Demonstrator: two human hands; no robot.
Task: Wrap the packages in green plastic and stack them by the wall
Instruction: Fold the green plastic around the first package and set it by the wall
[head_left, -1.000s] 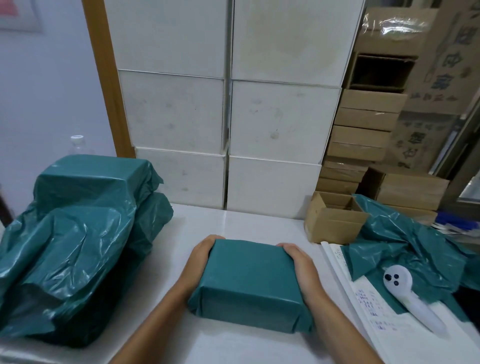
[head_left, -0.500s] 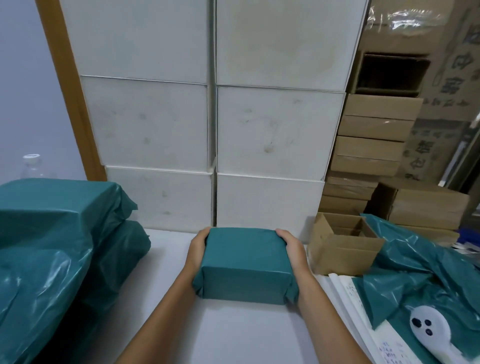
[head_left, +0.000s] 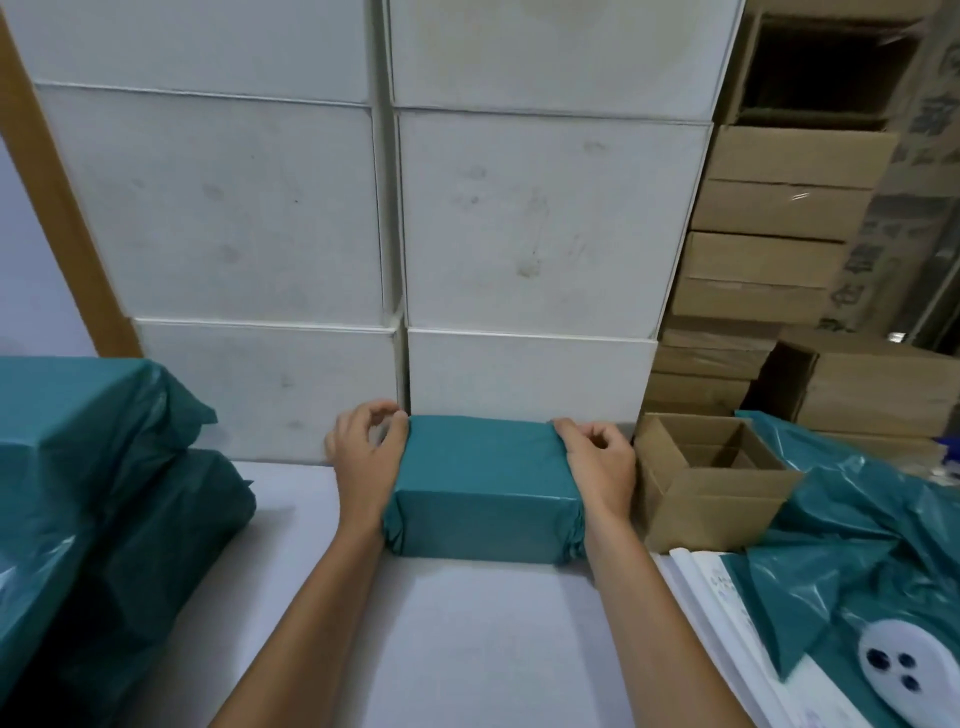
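Green-wrapped package (head_left: 485, 483) sits on the tabletop (head_left: 488, 634) against the stacked white boxes (head_left: 524, 374); our left hand (head_left: 366, 457) and right hand (head_left: 597, 465) clasp its ends. Placement step looks nearly complete. Next, we judge, release it squarely.

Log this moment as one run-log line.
stage: placing | wrapped package on table, at white boxes | left hand, right hand flank its sides | open carton beside

The white scanner (head_left: 906, 675) and left green bundles (head_left: 78, 493) run off frame.
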